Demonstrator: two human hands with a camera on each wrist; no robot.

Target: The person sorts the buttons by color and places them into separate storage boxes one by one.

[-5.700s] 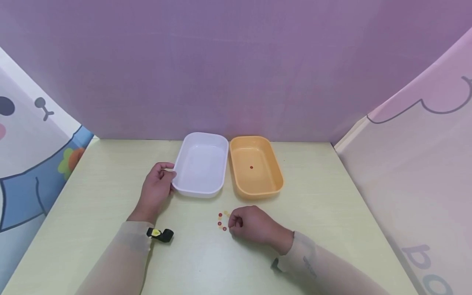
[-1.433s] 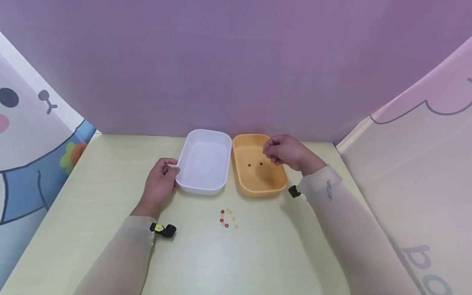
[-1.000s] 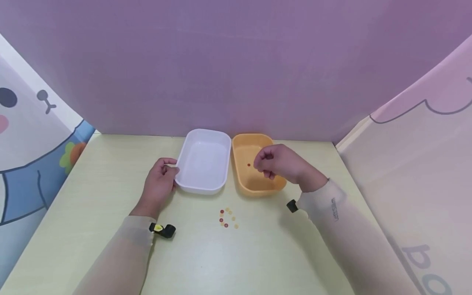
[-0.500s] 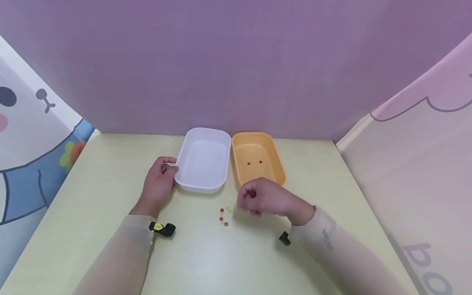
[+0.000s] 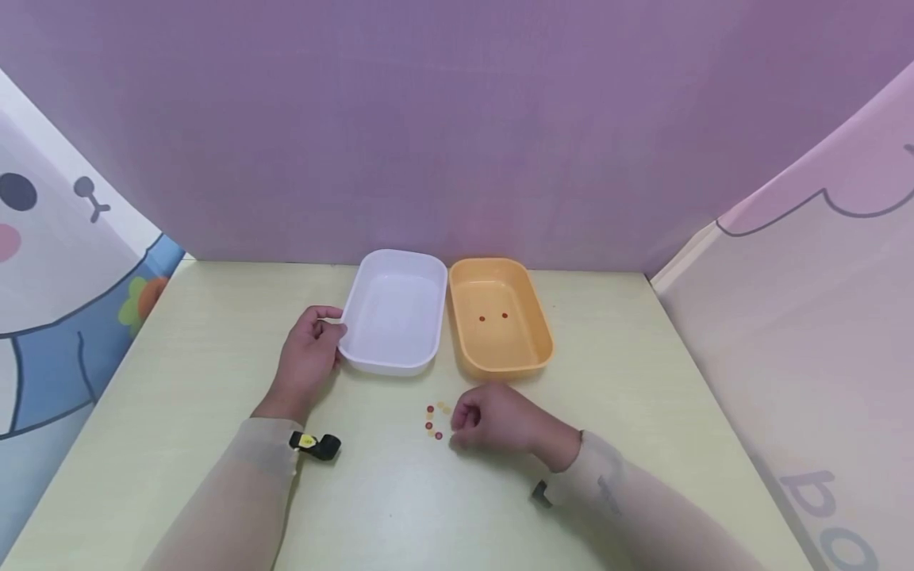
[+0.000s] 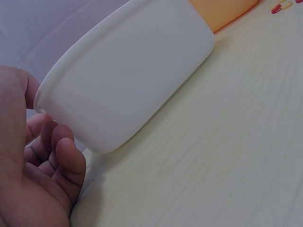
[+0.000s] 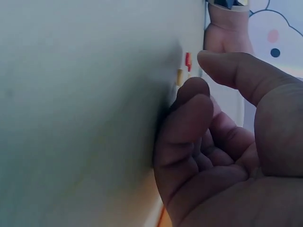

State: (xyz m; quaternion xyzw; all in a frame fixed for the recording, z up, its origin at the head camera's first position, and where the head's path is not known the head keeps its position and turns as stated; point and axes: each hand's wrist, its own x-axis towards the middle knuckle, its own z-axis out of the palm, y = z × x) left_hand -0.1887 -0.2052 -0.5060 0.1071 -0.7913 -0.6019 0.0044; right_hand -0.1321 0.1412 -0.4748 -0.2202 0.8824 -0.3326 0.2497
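My left hand (image 5: 307,361) grips the near-left rim of a white tray (image 5: 391,370), its other fingers curled beside the wall in the left wrist view. My right hand (image 5: 503,424) is low over the table, just right of a loose group of small flat discs like buttons, some red (image 5: 428,426), some yellow (image 5: 440,405). In the right wrist view its thumb stands apart from the curled fingers, with nothing seen between them. A yellow disc (image 7: 179,76) shows just past the fingertips. The hand hides the right part of the group. Two red discs (image 5: 505,316) lie in the orange tray (image 5: 500,373).
Both trays stand side by side at the back of the pale table (image 5: 400,507), near a purple wall (image 5: 457,143). Printed panels (image 5: 800,317) rise on the left and right sides. Each sleeve bears a dark strap (image 5: 317,446).
My right hand has come down from over the orange tray to the discs on the table. That tray held one red disc in the oldest frame and now shows two. My left hand stays put.
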